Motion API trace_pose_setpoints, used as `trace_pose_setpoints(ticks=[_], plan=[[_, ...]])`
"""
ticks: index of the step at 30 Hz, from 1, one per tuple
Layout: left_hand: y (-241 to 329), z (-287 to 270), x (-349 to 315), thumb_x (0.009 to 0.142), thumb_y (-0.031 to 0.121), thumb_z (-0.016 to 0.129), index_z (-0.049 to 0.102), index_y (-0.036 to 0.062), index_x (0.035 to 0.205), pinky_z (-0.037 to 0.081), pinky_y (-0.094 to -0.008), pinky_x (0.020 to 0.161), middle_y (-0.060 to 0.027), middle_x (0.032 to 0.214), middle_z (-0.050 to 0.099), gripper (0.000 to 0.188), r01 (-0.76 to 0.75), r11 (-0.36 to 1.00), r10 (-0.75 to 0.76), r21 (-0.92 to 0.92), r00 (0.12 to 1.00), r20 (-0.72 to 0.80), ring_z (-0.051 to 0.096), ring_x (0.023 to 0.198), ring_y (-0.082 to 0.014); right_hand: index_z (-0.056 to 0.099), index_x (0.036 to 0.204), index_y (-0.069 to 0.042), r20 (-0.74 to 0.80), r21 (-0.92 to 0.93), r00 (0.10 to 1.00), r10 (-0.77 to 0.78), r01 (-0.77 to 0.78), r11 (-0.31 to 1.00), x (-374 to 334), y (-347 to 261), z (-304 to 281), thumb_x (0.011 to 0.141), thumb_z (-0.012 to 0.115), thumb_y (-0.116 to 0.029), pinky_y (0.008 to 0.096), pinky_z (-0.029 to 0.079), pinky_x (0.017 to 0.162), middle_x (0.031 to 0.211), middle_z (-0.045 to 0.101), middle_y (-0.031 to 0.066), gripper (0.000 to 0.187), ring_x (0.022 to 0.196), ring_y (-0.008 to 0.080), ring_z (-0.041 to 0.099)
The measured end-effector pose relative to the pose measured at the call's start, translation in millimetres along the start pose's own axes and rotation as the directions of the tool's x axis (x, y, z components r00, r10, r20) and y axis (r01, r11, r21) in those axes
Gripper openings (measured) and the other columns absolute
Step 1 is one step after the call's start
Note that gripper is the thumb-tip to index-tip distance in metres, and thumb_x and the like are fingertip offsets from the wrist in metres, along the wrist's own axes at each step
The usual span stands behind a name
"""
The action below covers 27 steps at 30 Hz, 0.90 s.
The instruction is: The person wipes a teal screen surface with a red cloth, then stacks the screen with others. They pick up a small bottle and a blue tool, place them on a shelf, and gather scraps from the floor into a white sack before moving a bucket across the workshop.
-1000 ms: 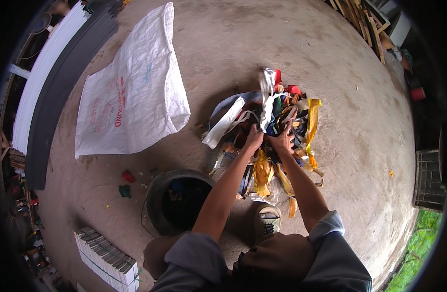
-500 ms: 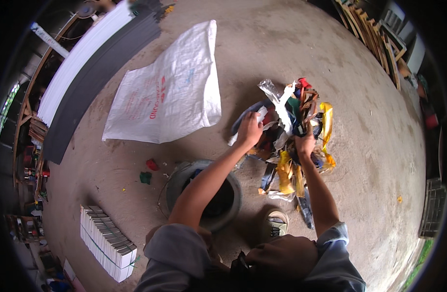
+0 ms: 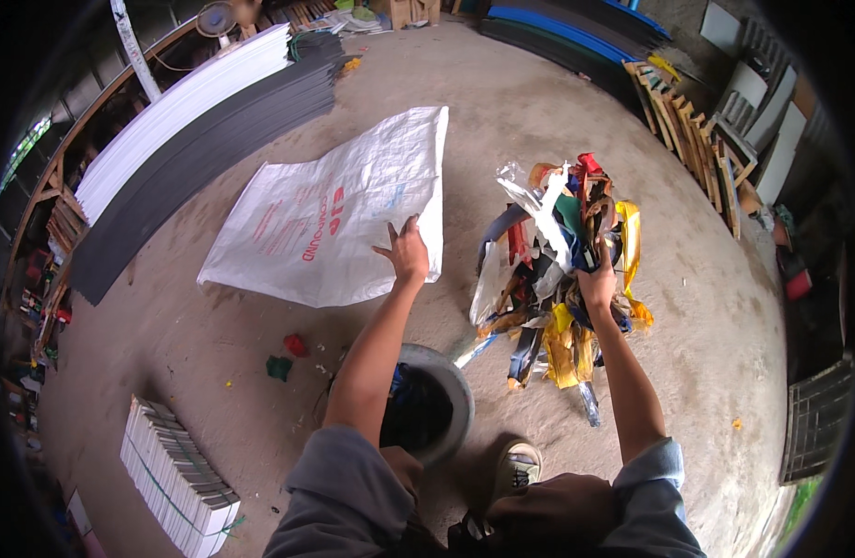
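My right hand (image 3: 596,282) is closed on a tangled bundle of plastic strips (image 3: 569,346), in yellow, white, red, green, brown and dark blue. Loose ends hang from it on all sides, and some fingers are hidden in it. My left hand (image 3: 408,253) has its fingers spread over the right side of a white woven sack (image 3: 288,232) lying flat with red print; whether it touches the sack I cannot tell. Below my left forearm stands a grey round bucket (image 3: 462,409) with dark material inside, partly hidden by the arm.
A tied stack of white boards (image 3: 181,474) lies at the lower left. Long white sheets (image 3: 181,121) and dark grey sheets (image 3: 200,163) are piled at the far left. Red (image 3: 295,346) and green scraps (image 3: 279,368) lie near the bucket. Wooden slats (image 3: 693,130) lean at the far right.
My left hand has left the strips and moved left to the sack's edge, its fingers opening. The right hand still grips the bundle. The view has shifted, showing more of the far side.
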State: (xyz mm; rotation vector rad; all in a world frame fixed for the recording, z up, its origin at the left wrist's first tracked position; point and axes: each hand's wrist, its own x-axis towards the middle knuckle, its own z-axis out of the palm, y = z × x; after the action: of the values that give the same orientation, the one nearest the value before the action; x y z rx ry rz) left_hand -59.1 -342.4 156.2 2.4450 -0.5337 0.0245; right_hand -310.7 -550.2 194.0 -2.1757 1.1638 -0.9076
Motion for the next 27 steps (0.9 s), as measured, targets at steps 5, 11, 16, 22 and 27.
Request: trace_pose_setpoints(ticks=[5,11,16,22,27], plan=[[27,11,14,0.091,0.006,0.041,0.051,0.0095,0.116,0.016,-0.0792,0.09,-0.0113,0.12,0.057,0.027,-0.157,0.956,0.081,-0.249,0.954,-0.29,0.04,0.126,-0.0356,0.039,0.136,-0.015,-0.082,-0.002,0.995,0.063,-0.063,0.998,4,0,-33,0.061,0.074,-0.005,0.0399,0.046,0.086,0.117,0.059,0.0182,0.084,0.1,0.0355,0.059],[89,-1,-7,0.09,0.001,0.043,0.049,0.0075,0.113,0.035,-0.062,0.091,-0.0232,0.114,0.056,0.025,-0.335,0.805,0.233,-0.49,0.938,-0.257,0.051,0.11,-0.0402,0.042,0.135,-0.016,-0.277,0.078,0.96,-0.035,0.058,0.995,38,1,-78,0.064,0.069,-0.005,0.0334,0.051,0.077,0.111,0.063,0.0144,0.077,0.092,0.0252,0.065],[84,-12,-40,0.089,-0.001,0.042,0.048,0.0027,0.113,0.044,-0.0474,0.072,-0.0266,0.097,0.059,0.024,-0.448,0.697,0.318,-0.56,0.893,-0.318,0.057,0.091,-0.0431,0.043,0.134,-0.016,-0.267,0.075,0.962,-0.057,0.08,0.994,67,-27,-75,0.063,0.071,-0.011,0.0379,0.049,0.083,0.108,0.064,0.017,0.077,0.095,0.0304,0.063],[60,-38,-53,0.091,0.001,0.041,0.047,0.0017,0.115,0.042,-0.0472,0.07,-0.026,0.092,0.059,0.025,-0.483,0.675,0.267,-0.558,0.864,-0.426,0.057,0.083,-0.0425,0.049,0.128,-0.011,0.211,0.029,0.966,-0.147,0.144,0.989,25,-73,5,0.058,0.075,-0.013,0.0374,0.048,0.086,0.111,0.062,0.018,0.075,0.101,0.0324,0.06],[10,-64,-57,0.091,0.003,0.041,0.047,-0.0021,0.113,0.041,-0.0472,0.065,-0.0252,0.083,0.057,0.023,-0.407,0.791,0.2,-0.456,0.877,-0.436,0.055,0.075,-0.042,0.051,0.127,-0.021,0.572,0.067,0.622,-0.534,0.613,0.787,-13,-127,58,0.061,0.068,-0.006,0.0387,0.046,0.092,0.118,0.056,0.0168,0.07,0.104,0.0319,0.057]])
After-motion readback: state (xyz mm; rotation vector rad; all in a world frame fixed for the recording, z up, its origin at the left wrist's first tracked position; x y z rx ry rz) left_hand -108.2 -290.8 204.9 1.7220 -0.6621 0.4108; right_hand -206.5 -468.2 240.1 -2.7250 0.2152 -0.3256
